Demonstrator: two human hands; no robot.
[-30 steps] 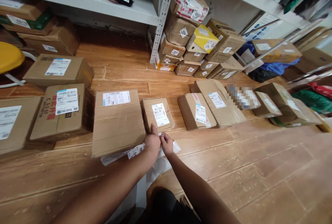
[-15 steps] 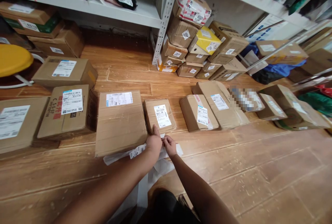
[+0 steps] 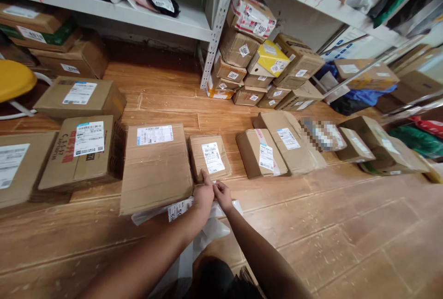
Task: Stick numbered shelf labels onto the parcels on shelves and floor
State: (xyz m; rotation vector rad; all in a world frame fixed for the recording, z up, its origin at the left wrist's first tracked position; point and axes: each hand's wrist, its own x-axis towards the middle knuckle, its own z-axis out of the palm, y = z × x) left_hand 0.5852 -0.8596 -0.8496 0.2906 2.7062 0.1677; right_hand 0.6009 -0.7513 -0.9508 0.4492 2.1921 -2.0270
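My left hand has its index finger stretched onto the near edge of a small cardboard box with a white shipping label on top. Its other fingers are curled, where a strip of printed number labels runs beneath the hand and wrist. Close beside it, my right hand pinches a small white label, of which only a sliver shows at the fingertips. Pale backing film hangs below both hands. A larger cardboard box touches the small box on its left.
More labelled boxes line the floor, among them a taped box on the right and a printed box on the left. Stacked parcels stand by the metal shelf post. A yellow stool is at far left.
The view has shifted slightly, so the boxes sit a little farther left and lower. My hands stay together at the small box's near edge, and the white piece between them shows less.
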